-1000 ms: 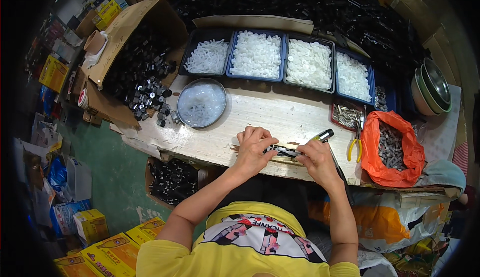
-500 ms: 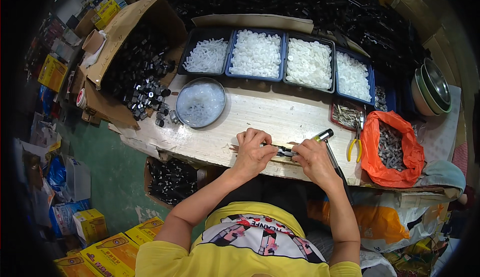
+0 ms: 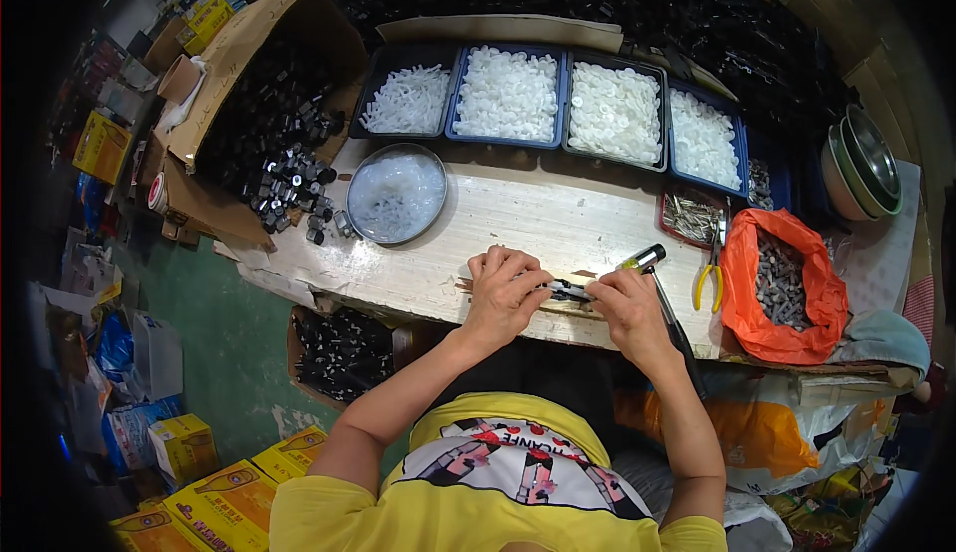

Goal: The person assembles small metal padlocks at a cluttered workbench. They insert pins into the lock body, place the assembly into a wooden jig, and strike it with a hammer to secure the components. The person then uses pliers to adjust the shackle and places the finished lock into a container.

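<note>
My left hand (image 3: 500,298) and my right hand (image 3: 631,310) meet over a narrow black-and-grey part (image 3: 570,293) near the bench's front edge. The left fingers are closed on one end of it, and my right thumb and fingertips pinch the other. Fingers cover much of the part, so its kind is hard to make out. It lies low over a pale wooden strip (image 3: 576,279) on the bench. Right beside my right hand is a tool with a yellow-green barrel and black end (image 3: 642,257); a black rod or hose runs down from near it.
Blue and black trays (image 3: 506,140) of white plastic pieces line the back. A round dish (image 3: 398,192) and a box of black parts (image 3: 274,134) stand left. Right are yellow-handled pliers (image 3: 709,285), a tray of metal pins (image 3: 694,218) and an orange bag (image 3: 739,303) of grey pieces.
Both hands stay at the same spot on the bench, with small finger shifts on the part. The whole view has shifted slightly. Nothing has been let go.
</note>
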